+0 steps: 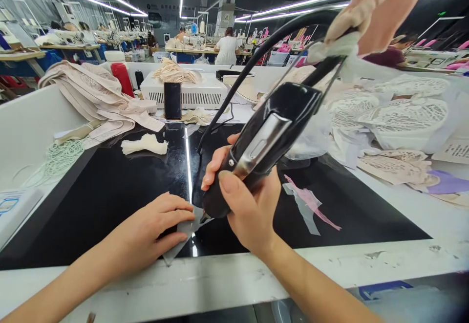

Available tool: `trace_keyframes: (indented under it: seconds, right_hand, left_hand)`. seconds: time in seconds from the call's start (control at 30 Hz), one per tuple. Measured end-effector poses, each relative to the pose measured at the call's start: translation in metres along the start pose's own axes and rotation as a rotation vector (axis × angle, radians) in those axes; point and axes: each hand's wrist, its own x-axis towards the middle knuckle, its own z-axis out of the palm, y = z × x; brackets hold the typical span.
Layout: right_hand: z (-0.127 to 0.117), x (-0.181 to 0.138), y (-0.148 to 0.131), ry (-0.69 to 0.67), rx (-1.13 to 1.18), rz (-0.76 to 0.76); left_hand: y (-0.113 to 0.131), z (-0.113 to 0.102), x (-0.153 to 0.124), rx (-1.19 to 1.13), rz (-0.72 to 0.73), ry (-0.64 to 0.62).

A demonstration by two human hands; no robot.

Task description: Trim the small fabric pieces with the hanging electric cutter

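My right hand is wrapped round a black corded hand tool with a silver lever along its side. The tool tilts down to the left, and its tip meets a small translucent piece of thin material near the front of the black work surface. My left hand lies with fingers stretched out on that same piece, pressing it flat just left of the tip. From the tool's upper end, a black cord arcs back and down behind it. A hanging beige cloth wrap is tied at that end.
Pink and translucent scraps lie right of my right hand; a cream scrap lies farther back. Behind stand a white vented box, a phone and a red thread cone. Lace pieces are heaped at right, beige fabric at left.
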Motion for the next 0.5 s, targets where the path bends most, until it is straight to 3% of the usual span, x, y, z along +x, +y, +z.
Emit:
trace_keyframes:
  seconds: [0.2, 0.5]
  right_hand:
    - [0.005, -0.0071, 0.0018, -0.018, -0.012, 0.045]
    - [0.0063, -0.0102, -0.0033, -0.051, -0.031, 0.045]
  left_hand:
    - [0.0038, -0.002, 0.0017, -0.011, 0.019, -0.046]
    - [0.0045, -0.003, 0.001, -0.031, 0.016, -0.019]
